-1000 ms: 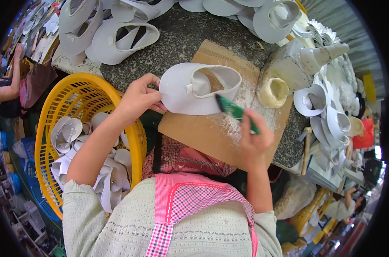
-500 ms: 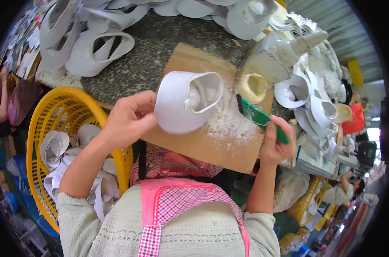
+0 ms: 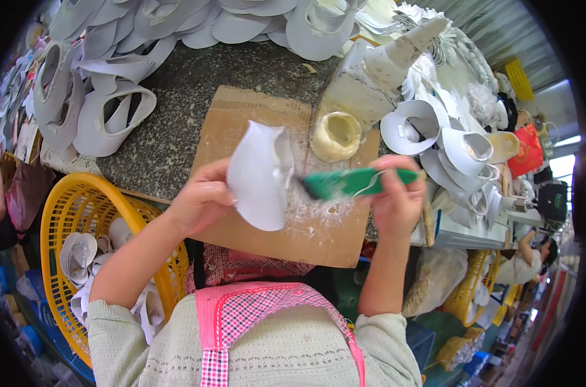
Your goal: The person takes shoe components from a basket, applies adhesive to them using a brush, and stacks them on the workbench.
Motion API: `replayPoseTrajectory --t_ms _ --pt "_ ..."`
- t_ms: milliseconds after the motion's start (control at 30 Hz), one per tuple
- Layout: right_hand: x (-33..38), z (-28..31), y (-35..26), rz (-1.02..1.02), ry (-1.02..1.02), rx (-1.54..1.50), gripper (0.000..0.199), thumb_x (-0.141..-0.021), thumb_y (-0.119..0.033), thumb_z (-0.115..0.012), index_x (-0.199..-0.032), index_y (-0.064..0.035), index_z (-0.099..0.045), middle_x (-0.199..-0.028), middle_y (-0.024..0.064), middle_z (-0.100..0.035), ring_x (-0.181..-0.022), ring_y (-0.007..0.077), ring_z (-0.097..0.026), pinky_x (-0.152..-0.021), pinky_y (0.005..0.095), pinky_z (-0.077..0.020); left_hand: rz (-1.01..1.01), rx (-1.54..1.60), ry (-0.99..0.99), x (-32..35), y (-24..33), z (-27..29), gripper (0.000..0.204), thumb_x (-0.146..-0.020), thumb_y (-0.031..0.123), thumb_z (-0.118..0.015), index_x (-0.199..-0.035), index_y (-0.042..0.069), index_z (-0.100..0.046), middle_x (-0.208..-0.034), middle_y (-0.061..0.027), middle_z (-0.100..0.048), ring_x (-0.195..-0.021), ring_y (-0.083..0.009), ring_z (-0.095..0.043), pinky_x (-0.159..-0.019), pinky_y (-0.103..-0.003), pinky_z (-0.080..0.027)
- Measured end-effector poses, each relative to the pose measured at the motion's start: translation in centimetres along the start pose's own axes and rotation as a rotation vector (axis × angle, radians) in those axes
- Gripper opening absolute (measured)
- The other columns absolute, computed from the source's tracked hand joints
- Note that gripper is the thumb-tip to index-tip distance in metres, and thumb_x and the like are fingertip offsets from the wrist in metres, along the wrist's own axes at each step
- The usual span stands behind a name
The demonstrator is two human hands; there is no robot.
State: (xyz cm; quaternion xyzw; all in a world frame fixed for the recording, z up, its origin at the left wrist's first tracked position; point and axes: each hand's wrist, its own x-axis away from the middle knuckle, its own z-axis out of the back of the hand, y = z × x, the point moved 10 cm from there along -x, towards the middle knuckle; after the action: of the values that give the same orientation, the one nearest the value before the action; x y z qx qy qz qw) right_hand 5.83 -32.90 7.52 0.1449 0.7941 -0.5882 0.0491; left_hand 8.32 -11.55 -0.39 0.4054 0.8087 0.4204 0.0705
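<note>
In the head view, the white piece [image 3: 257,184] was up above the cardboard [image 3: 332,248], over its left half and well inside its near edge. It looked smooth, faintly glossy and plain, a broad curved brim with a cut-out opening behind it. Tilted almost on edge, it showed its bowed outer face to the left, narrowing toward the top; the opening, foreshortened, faced right, with a small tab at its rim.

The left hand [image 3: 206,197] was clamped on the piece's left edge, thumb and fingers together. The right hand [image 3: 396,200] was closed around the green brush [image 3: 351,184], whose dark, blurred bristles came right beside the opening; whether they touched could not be told. White residue streaked the cardboard below. A cream-rimmed pot [image 3: 339,132] stood near the cardboard's far right corner, and more white pieces [image 3: 115,119] lay along the counter's [image 3: 190,71] far and left edges.
</note>
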Motion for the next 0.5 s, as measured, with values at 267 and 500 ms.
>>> replayPoseTrajectory --t_ms 267,500 --pt "-2.8 1.3 -1.2 0.323 0.163 0.836 0.008 -0.077 0.001 -0.058 -0.085 0.0007 -0.06 -0.074 0.0056 -0.06 -0.062 0.0065 -0.052 -0.052 0.018 -0.0399 -0.331 -0.064 0.104 0.1 4.7 2.6 0.029 -0.055 -0.001 -0.048 -0.084 0.001 -0.052 -0.105 -0.0116 -0.053 -0.091 -0.019 -0.056 -0.08 -0.029 -0.044" --pt "0.3 3.0 -3.3 0.494 0.041 0.692 0.011 -0.078 0.003 -0.056 -0.088 0.0015 -0.061 -0.077 0.0076 -0.06 -0.059 0.0095 -0.054 -0.053 0.0187 -0.0435 -0.535 -0.666 0.38 4.7 12.3 0.3 0.019 -0.064 -0.008 -0.045 -0.081 -0.002 -0.054 -0.106 -0.0136 -0.056 -0.088 -0.013 -0.056 -0.077 -0.024 -0.043"
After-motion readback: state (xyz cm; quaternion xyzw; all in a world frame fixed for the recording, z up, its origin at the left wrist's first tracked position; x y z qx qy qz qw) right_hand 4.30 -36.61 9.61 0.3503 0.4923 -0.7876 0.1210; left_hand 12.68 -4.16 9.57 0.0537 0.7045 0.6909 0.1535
